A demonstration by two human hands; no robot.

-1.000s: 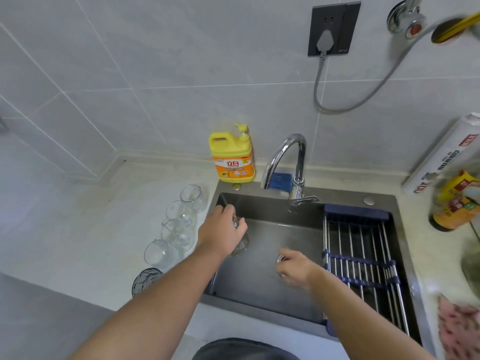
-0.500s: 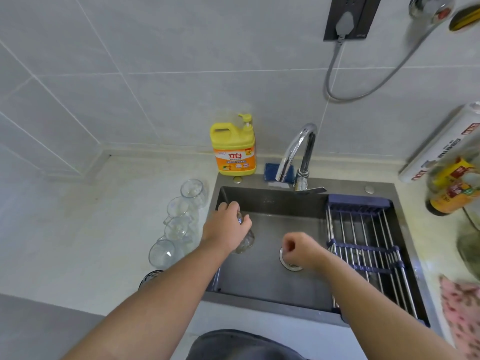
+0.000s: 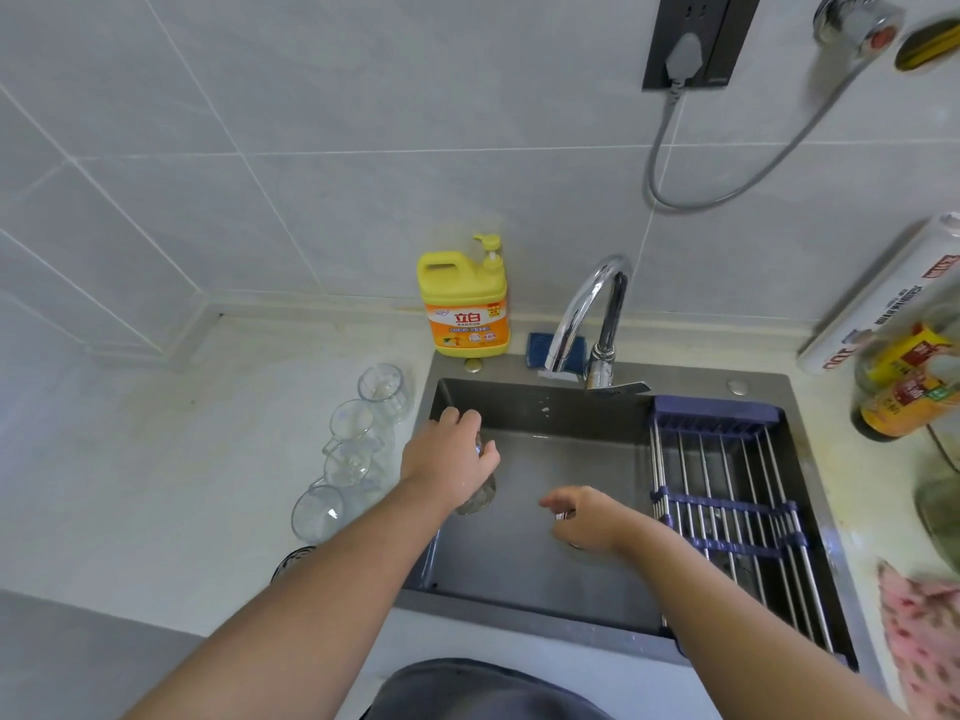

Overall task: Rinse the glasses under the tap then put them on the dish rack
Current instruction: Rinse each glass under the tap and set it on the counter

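The left hand (image 3: 452, 454) grips one glass (image 3: 480, 498) over the sink (image 3: 571, 407), left of the tap (image 3: 587, 309); the right hand (image 3: 584, 517) hangs relaxed and holds nothing. The dish rack (image 3: 727, 506) carries no glasses and a row of glasses (image 3: 353, 459) waits on the counter (image 3: 208, 485), so the task appears barely begun.

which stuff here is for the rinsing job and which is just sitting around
For the job: glass in the left hand, counter glasses, tap, sink, dish rack.
Lying about: detergent bottle, blue sponge, oil bottle, roll, pink cloth.
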